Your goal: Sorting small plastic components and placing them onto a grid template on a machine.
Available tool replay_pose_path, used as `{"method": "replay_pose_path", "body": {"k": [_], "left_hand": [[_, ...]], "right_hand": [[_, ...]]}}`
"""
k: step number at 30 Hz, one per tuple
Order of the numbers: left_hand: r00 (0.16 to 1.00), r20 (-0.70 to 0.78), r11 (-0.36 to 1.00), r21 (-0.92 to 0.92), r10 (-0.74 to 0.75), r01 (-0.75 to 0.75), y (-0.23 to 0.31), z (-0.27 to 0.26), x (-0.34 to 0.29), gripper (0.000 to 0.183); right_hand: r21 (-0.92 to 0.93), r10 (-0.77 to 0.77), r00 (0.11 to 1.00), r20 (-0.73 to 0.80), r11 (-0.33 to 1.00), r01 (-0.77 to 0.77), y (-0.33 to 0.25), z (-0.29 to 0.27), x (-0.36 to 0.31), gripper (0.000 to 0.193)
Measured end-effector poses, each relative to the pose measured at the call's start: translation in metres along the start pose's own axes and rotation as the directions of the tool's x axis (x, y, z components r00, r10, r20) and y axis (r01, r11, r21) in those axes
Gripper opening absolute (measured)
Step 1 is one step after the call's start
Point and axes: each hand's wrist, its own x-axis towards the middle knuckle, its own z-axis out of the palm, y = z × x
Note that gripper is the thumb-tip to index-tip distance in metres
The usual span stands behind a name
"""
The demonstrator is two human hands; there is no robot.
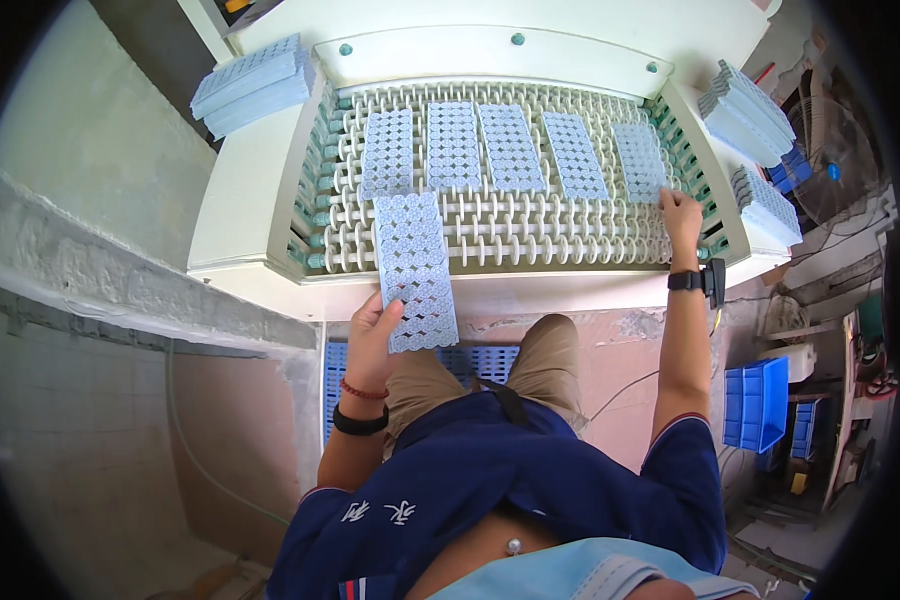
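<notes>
My left hand (373, 335) grips the lower left edge of a light blue panel (416, 270) patterned with rows of small round discs and dark gaps. This panel is tilted up in front of the machine's near edge, its far end over the rollers. At the right, my right hand (680, 215) has its fingers pinched at the near right corner of another light blue panel (638, 160), which lies on the white roller conveyor (510, 235). Several like panels, among them a middle panel (511, 148), lie in a row across the rollers.
A stack of blue panels (252, 85) rests on the machine's left ledge. On the right ledge are a taller stack (748, 112) and a smaller stack (767, 205). A fan (832, 165) stands beyond them. Blue bins (755, 405) sit by a shelf at the lower right.
</notes>
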Motion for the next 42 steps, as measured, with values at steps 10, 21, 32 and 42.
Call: {"method": "replay_pose_path", "body": {"k": [10, 21, 32, 42], "left_hand": [[0.997, 0.033, 0.997, -0.034, -0.066, 0.067, 0.003, -0.012, -0.010, 0.033], [0.996, -0.060, 0.979, 0.189, -0.066, 0.077, 0.009, -0.014, -0.002, 0.029], [0.938, -0.242, 0.541, 0.838, 0.249, 0.073, 0.052, -0.030, 0.036, 0.034], [0.748, 0.351, -0.424, 0.900, 0.562, -0.104, 0.050, -0.007, 0.024, 0.045]], "right_hand": [[0.290, -0.215, 0.887, 0.409, 0.952, 0.097, -0.118, 0.037, -0.140, 0.023], [0.475, -0.183, 0.519, 0.835, 0.717, -0.510, -0.163, 0.073, -0.245, 0.018], [0.547, -0.106, 0.645, 0.757, 0.641, -0.538, -0.156, 0.086, -0.227, 0.021], [0.445, 0.044, 0.997, -0.067, 0.896, -0.010, -0.071, -0.003, -0.110, 0.024]]}}
